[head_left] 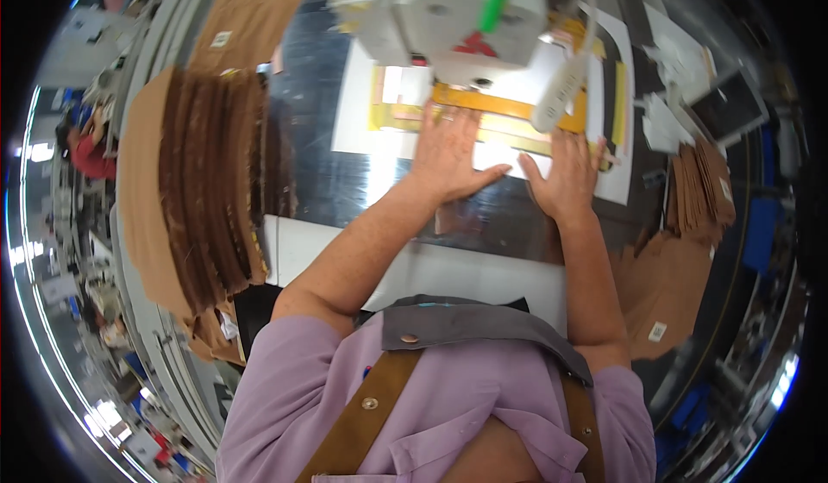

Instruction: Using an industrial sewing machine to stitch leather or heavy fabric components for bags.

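Both my hands lie on a flat white sheet-like template (352,125) with yellow strips, under a white sewing machine head (470,17). My left hand (447,157) is flat, with its fingers stretched forward and its thumb out to the right. Its fingertips reach an orange-yellow bar (483,99) across the template. To its right, my right hand (565,177) also lies flat, fingers forward, near the bar's right end. A pale rounded machine part (561,95) hangs just beyond the right fingers and hides some of the template. Neither hand grips anything I can see.
A thick stack of brown cloth pieces (194,190) stands at the left, with another brown piece (250,17) behind it. More brown pieces (699,185) lie at the right, one larger piece (664,293) nearer me. A dark screen (729,108) stands at the far right.
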A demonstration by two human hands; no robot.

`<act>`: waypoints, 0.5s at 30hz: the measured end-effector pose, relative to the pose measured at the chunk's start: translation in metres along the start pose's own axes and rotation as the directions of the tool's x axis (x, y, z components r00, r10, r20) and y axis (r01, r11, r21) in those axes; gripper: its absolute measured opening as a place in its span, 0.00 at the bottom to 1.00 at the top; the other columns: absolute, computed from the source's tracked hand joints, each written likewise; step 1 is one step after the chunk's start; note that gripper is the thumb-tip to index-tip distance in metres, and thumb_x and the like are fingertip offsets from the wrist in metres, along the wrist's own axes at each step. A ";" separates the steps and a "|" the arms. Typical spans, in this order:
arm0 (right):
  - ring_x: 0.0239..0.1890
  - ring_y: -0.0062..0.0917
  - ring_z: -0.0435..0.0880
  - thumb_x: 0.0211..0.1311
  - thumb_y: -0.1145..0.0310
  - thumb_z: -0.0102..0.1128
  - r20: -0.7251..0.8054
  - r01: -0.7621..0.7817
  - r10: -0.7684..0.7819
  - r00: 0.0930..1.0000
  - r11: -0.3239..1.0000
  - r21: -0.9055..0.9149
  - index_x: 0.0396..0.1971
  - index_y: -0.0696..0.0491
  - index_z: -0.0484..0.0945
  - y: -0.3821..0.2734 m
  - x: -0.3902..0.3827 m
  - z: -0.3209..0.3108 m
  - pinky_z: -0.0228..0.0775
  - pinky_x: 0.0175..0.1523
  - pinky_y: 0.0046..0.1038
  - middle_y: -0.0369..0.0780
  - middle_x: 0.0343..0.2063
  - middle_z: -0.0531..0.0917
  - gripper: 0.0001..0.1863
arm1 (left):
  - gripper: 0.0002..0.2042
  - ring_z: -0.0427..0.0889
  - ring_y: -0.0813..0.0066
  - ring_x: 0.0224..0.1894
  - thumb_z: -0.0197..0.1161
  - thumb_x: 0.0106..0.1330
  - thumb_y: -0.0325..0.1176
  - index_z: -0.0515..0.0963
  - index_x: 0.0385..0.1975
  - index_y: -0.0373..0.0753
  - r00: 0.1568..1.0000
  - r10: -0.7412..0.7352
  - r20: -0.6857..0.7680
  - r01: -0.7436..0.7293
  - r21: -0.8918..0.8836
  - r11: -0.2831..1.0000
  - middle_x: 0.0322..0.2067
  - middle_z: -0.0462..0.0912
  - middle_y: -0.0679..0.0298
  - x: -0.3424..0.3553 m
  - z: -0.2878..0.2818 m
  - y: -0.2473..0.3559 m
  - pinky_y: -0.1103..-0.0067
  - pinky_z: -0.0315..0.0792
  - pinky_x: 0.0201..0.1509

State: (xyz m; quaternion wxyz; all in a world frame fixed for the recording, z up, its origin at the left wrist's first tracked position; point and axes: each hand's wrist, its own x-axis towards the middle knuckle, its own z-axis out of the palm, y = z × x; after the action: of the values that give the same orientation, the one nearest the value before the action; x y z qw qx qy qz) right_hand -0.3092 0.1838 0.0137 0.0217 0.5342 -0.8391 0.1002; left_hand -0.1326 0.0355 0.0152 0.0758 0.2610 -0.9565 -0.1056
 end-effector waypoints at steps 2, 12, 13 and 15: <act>0.71 0.47 0.66 0.65 0.40 0.60 -0.015 0.010 -0.011 1.000 1.000 -0.029 0.65 0.60 0.71 0.000 -0.003 0.004 0.35 0.77 0.63 0.52 0.63 0.75 0.41 | 0.52 0.63 0.51 0.74 0.54 0.62 0.74 0.63 0.70 0.27 0.999 -0.007 -0.043 0.006 -0.021 1.000 0.68 0.69 0.44 -0.002 0.008 -0.002 0.48 0.37 0.80; 0.80 0.51 0.46 0.71 0.36 0.49 0.044 -0.121 0.134 0.990 0.968 -0.221 0.69 0.67 0.62 0.011 -0.009 0.021 0.33 0.79 0.61 0.58 0.73 0.61 0.47 | 0.43 0.62 0.59 0.76 0.50 0.69 0.67 0.68 0.69 0.31 0.988 -0.031 -0.150 0.039 0.050 0.998 0.70 0.69 0.54 -0.043 -0.010 -0.034 0.52 0.40 0.82; 0.80 0.51 0.45 0.72 0.36 0.47 -0.005 -0.134 0.137 0.991 0.962 -0.237 0.70 0.69 0.59 0.011 -0.008 0.024 0.33 0.79 0.59 0.59 0.75 0.57 0.49 | 0.43 0.62 0.59 0.76 0.50 0.69 0.67 0.68 0.69 0.31 0.986 -0.044 -0.161 0.053 0.055 0.997 0.70 0.69 0.54 -0.056 -0.027 -0.042 0.52 0.40 0.82; 0.81 0.50 0.44 0.73 0.36 0.45 0.039 -0.149 0.162 0.986 0.962 -0.229 0.72 0.71 0.53 0.018 -0.008 0.027 0.33 0.80 0.57 0.60 0.77 0.50 0.51 | 0.35 0.76 0.59 0.66 0.60 0.67 0.61 0.78 0.60 0.34 0.974 -0.119 -0.191 0.126 0.023 0.992 0.61 0.79 0.54 -0.081 -0.071 -0.057 0.56 0.59 0.74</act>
State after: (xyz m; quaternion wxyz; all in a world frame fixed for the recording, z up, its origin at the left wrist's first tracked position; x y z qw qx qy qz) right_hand -0.3206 0.1931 -0.0163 0.0499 0.4633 -0.8848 -0.0097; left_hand -0.0224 0.0179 0.0628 0.1551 0.3297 -0.9288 -0.0682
